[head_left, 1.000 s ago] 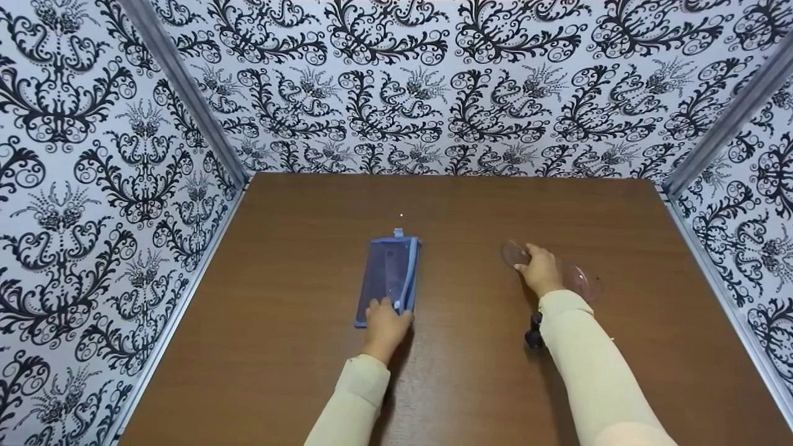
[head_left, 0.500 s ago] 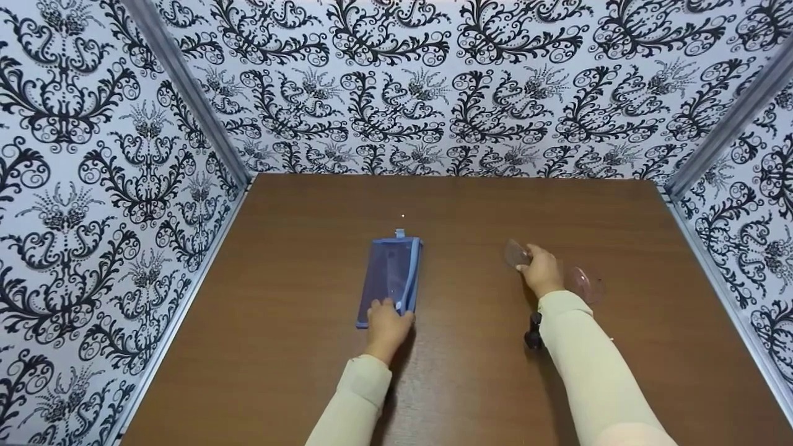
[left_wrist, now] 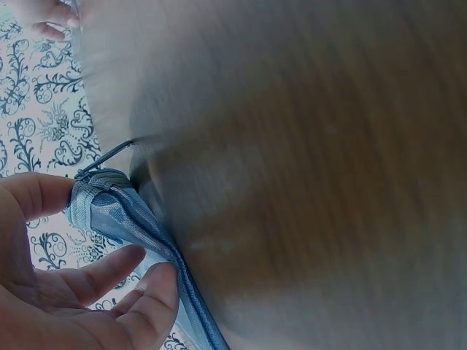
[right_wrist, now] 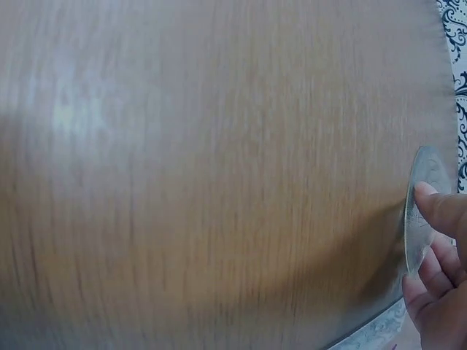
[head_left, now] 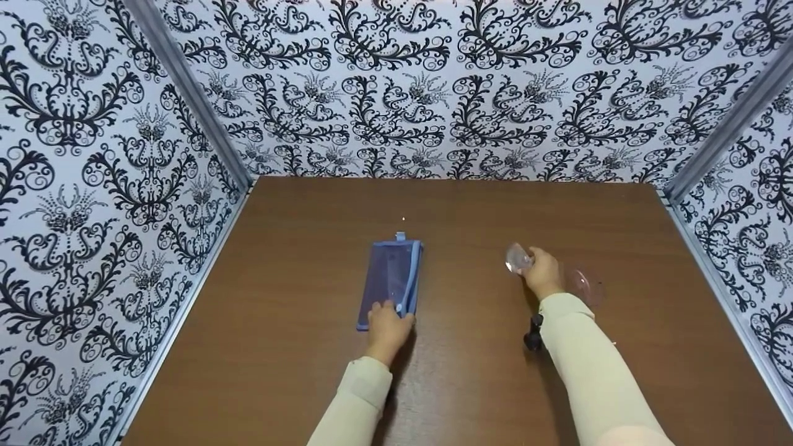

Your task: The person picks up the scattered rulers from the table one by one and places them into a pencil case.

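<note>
A blue zip pouch [head_left: 387,272] with a see-through front lies lengthwise on the brown table, its zip along the right side. My left hand [head_left: 388,331] holds the pouch's near end; in the left wrist view, thumb and fingers [left_wrist: 157,302] are on opposite sides of the blue fabric [left_wrist: 120,208]. To the right, my right hand [head_left: 544,272] pinches a clear plastic disc [head_left: 518,257] by its edge. The right wrist view shows this disc [right_wrist: 419,197] tilted up on edge, with faint markings, between thumb and fingers. What is inside the pouch cannot be made out.
A pinkish transparent round piece [head_left: 584,286] lies just right of my right wrist, partly hidden by the arm. A small black object [head_left: 533,334] sits beside the right cuff. Patterned walls [head_left: 396,93] with grey corner posts [head_left: 186,87] border the table.
The clear disc has tilted in my right hand and now catches the light; the hand itself has hardly shifted. My left hand and the pouch stay in place.
</note>
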Motion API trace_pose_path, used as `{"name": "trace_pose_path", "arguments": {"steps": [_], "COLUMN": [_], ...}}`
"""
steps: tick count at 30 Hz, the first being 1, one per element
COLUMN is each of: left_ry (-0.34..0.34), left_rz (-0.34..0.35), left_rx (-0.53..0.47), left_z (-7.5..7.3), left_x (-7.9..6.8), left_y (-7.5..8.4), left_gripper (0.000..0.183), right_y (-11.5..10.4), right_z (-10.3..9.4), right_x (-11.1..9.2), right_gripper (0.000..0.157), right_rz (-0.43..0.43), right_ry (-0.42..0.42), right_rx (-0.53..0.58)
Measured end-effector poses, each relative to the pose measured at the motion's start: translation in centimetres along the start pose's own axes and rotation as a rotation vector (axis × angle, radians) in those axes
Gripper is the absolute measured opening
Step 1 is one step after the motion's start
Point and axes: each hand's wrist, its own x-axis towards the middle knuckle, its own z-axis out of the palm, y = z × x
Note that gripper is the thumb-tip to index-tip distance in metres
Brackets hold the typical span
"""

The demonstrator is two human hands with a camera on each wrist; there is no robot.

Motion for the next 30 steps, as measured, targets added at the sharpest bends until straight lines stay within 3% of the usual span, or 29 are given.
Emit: {"name": "trace_pose_path", "arguments": {"steps": [15, 30], "left_ry": [0.021, 0.014], "left_rz": [0.024, 0.014], "left_rx": [-0.006, -0.008], "left_z": [0.04, -0.10], "left_x": [0.00, -0.11], "left_y": [0.05, 0.11], "left_gripper": [0.052, 0.051], "right_y": [0.26, -0.39], "right_z": [0.34, -0.30], "right_x": [0.26, -0.05], "right_gripper": [0.039, 0.040], "right_rz": [-0.091, 0.027], "right_ry": [0.108, 0.068], "right_rx": [0.009, 0.108]}}
